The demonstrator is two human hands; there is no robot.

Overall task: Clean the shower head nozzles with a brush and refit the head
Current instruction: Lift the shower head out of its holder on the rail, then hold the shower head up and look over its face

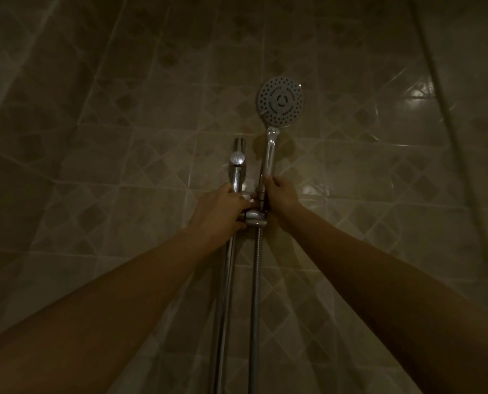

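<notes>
Wrapped fingers [269, 182] of the right hand [282, 196] round the shower head [279, 105] handle, nozzles well above them; closed left hand [218, 213] fingers on the holder [254, 218] at the rail [238, 169].

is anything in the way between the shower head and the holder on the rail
Nothing visible does. The right hand grips the chrome handle of the round grey-faced shower head, its lower end at the chrome holder on the vertical rail; the left hand grips that holder from the left.

Grey shower head [280, 105]; diamond-patterned tiles [379, 172]
</notes>
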